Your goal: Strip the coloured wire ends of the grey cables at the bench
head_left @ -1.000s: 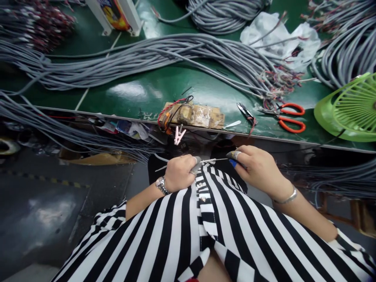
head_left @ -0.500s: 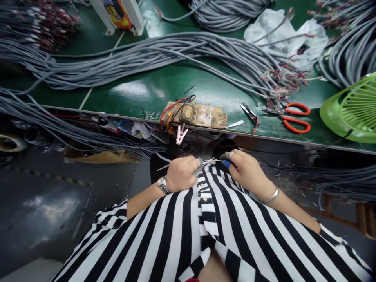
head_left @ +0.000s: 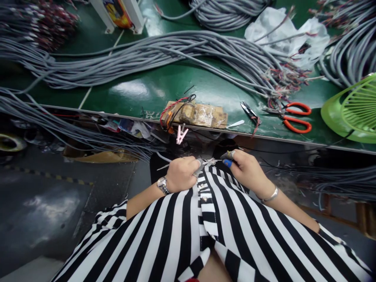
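At the far left, a pale roll sits low beneath the green desk, and a heap of red and white wire ends lies on top. A long bundle of grey cables stretches from there across the desk to its frayed, multicoloured ends on the right, while more thin cables hang below the front edge, above a piece of brown cardboard. Next comes the left hand, a metal watch on its wrist; a grey cable runs into it from the left, and its grip is narrow, holding that cable in front of the striped shirt. Behind it, a taped wooden block rests at the desk's edge, with a pink clothespin just in front. Frayed pale strands stick out between the two hands. The right hand, with grey and blue covers on its fingertips, has a narrow grip too, pinching one thin strand drawn out sideways. Farther right on the desk lie small snips, then orange-handled scissors, a crumpled plastic bag behind them, and a green fan.
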`<action>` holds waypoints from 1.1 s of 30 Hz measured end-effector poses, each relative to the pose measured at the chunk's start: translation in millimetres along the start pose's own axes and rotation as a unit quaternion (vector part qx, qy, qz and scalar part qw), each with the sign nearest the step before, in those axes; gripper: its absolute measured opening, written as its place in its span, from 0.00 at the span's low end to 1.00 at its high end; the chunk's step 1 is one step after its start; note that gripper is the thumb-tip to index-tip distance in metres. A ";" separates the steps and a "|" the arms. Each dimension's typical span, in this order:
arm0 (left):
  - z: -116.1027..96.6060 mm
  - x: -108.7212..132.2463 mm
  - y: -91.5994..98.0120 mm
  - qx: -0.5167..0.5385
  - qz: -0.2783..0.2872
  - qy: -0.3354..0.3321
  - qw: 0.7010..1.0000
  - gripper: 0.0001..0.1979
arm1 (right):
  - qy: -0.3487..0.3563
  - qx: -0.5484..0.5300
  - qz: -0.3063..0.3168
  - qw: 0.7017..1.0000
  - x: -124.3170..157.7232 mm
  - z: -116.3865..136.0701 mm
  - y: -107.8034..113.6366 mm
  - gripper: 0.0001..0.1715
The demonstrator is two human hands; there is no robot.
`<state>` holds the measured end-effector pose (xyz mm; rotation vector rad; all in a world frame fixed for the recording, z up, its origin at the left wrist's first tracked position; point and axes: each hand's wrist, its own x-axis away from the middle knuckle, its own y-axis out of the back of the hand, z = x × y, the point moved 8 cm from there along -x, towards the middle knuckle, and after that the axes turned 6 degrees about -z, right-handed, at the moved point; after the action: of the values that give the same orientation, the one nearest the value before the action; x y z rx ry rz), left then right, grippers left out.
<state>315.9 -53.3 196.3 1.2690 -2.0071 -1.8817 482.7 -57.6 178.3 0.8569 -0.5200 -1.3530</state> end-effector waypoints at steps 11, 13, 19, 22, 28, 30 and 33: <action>3.7 3.9 0.2 -0.001 0.003 0.034 0.999 0.06 | 0.095 -0.019 0.009 0.995 8.4 14.3 -3.5 0.08; 2.1 4.4 -2.2 0.003 0.013 0.030 0.999 0.05 | 0.133 0.015 -0.002 0.991 9.4 20.1 -0.4 0.09; -7.1 6.4 -8.9 0.001 0.028 -0.024 0.999 0.03 | -0.037 -0.027 -0.070 0.997 2.1 -4.2 -18.1 0.06; -7.0 6.1 -6.3 0.002 0.015 -0.026 1.000 0.03 | -0.066 -0.052 -0.060 0.995 0.0 -7.1 -30.0 0.06; 5.4 6.3 1.3 -0.008 -0.013 0.039 0.999 0.05 | 0.044 -0.058 -0.081 0.994 1.3 7.0 -6.6 0.05; 6.4 6.4 1.2 -0.020 -0.007 0.042 0.999 0.06 | 0.111 -0.051 -0.057 0.991 4.0 15.8 -2.9 0.05; 4.0 5.0 2.1 -0.025 -0.006 0.030 0.999 0.05 | 0.152 -0.025 -0.047 0.987 5.9 21.3 -2.7 0.06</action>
<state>309.3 -53.6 195.0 1.3109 -1.9144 -1.8639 465.8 -68.2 188.2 1.0352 -0.2116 -1.2845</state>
